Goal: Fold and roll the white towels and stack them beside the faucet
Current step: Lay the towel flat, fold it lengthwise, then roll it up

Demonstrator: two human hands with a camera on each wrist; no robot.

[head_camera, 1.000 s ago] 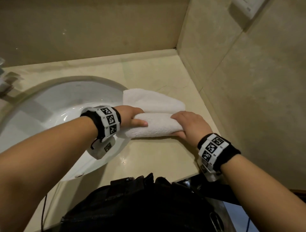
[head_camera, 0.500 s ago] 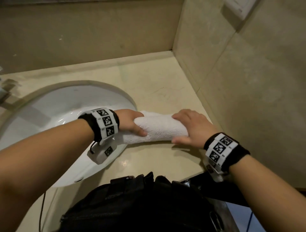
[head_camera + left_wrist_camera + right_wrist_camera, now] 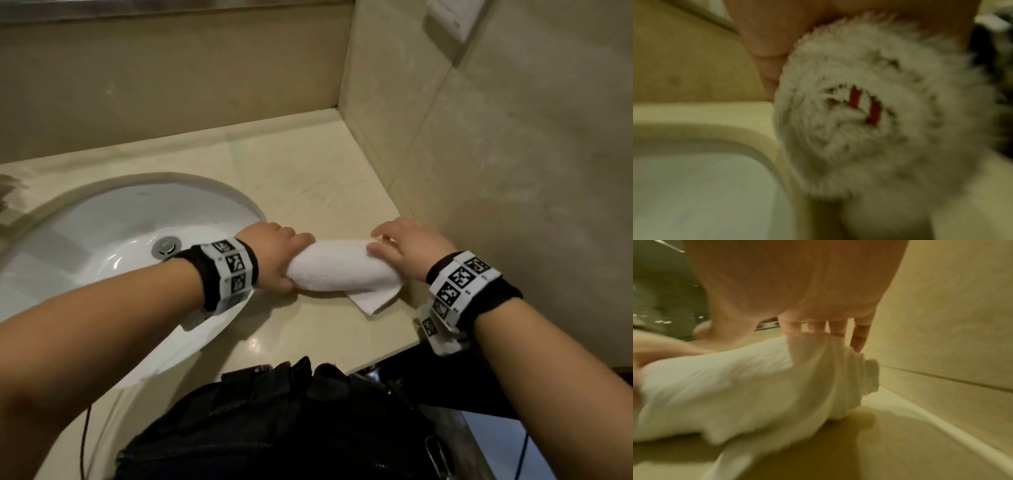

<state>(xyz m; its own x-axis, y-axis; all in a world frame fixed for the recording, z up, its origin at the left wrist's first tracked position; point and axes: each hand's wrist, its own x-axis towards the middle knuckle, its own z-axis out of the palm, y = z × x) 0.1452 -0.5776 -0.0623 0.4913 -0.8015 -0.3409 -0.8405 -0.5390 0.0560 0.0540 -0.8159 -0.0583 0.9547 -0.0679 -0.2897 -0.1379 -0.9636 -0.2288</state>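
Note:
One white towel [image 3: 339, 267] lies rolled into a thick cylinder on the beige counter [image 3: 308, 178], just right of the sink. My left hand [image 3: 274, 253] grips its left end, thumb underneath. My right hand [image 3: 404, 246] curls over its right end. A loose corner of the towel [image 3: 371, 301] sticks out flat from under the roll toward me. The left wrist view shows the spiral end of the roll [image 3: 869, 113], blurred, with a red tag in its centre. In the right wrist view my fingers [image 3: 838, 327] hook over the far side of the roll [image 3: 735, 386].
The white oval sink [image 3: 102, 233] with its metal drain [image 3: 166, 246] fills the left. A tiled side wall [image 3: 513, 171] stands close on the right, with a switch plate [image 3: 452, 17] high up. A black bag [image 3: 274, 421] hangs at the counter's front edge.
The flat part of the towel beyond the roll has been wound in. The roll has grown thicker and now shows a loose corner underneath. Both hands stay at its ends.

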